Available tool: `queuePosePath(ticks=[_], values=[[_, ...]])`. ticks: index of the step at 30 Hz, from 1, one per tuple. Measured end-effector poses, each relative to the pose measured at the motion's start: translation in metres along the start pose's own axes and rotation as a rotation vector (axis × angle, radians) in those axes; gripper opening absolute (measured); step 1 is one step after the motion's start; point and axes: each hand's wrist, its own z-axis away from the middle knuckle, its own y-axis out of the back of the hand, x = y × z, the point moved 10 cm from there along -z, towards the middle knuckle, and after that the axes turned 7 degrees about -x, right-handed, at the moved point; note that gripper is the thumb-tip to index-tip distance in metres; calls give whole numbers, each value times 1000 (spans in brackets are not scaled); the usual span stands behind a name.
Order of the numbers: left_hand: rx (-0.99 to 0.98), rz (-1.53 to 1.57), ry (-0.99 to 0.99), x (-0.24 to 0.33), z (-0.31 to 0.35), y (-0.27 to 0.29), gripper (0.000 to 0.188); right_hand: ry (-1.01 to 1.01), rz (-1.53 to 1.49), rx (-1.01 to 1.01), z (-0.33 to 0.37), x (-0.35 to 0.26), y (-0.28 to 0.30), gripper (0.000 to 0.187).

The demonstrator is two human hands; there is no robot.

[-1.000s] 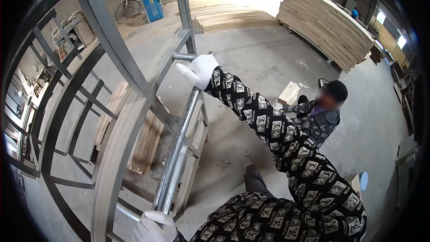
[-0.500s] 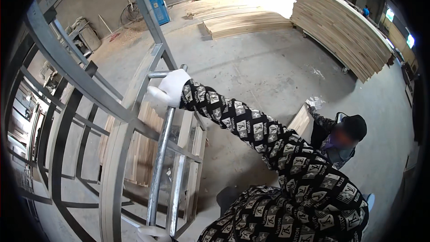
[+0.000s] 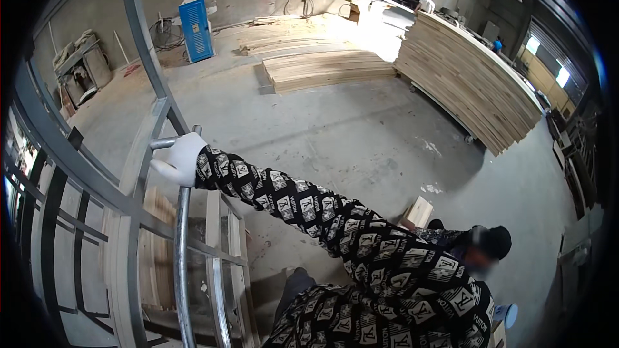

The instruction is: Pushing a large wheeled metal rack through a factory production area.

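- R hand's grip (image 3: 175, 160), white-gloved, abt 9 o'clock: closed around the upper end of a round metal tube (image 3: 182, 245), thumb side poking out toward 9. Can't really see the fingers on the far side.
- L hand's out of shot, so can't tell what its grip is doing.
- Tube runs from the glove down to abt 7 o'clock. Short crosspiece (image 3: 164, 144) right by the glove, heading off twd 9 to the grey metal frame (image 3: 147, 38).
- Frame fills most of the 8-to-10 side. 2nd silvery rail (image 3: 220, 306) sits next to the tube on its 3 o'clock side, approx parallel.
- Light wood pieces (image 3: 159, 251) at 8, seen thru the frame.
- Sleeve (image 3: 271, 190) = black w/ white pattern, comes up from btwn 4 & 5 to the glove. Wearer's leg (image 3: 293, 290) at 6.
- Co-worker (image 3: 493, 241) in dark cap at 4, low down, w/ a pale wood block (image 3: 420, 211) just beside.
- White tub (image 3: 510, 315) btwn 4 & 5, nr the edge.
- Further out on the concrete floor (image 3: 309, 132): blue cabinet (image 3: 196, 29) btwn 10 & 11, low plank stack (image 3: 329, 72) at 12, big tall wood stack (image 3: 467, 84) on wheels at 2.
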Motion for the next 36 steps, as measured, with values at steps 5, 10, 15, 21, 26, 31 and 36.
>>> queuePosePath(ticks=[5,10,15,21,26,31,36], values=[[-41,-106,75,-5,-7,-19,39,67,16,-261,-18,8,-63,47],[-38,-270,181,-28,2,-22,40,2,29,-358,-47,18,-122,57],[-240,-208,252,-64,36,-49,32,-21,44,-343,-48,1,-108,60],[-110,-317,427,-75,91,-4,30,261,-42,-277,-18,-70,-121,58],[1,-299,704,-42,104,42,33,242,-92,-441,-18,-70,-99,64],[98,-449,682,-3,120,89,28,308,-183,-341,-8,-58,-84,61],[133,-540,643,22,138,99,25,308,-189,-425,3,-70,-88,60]])
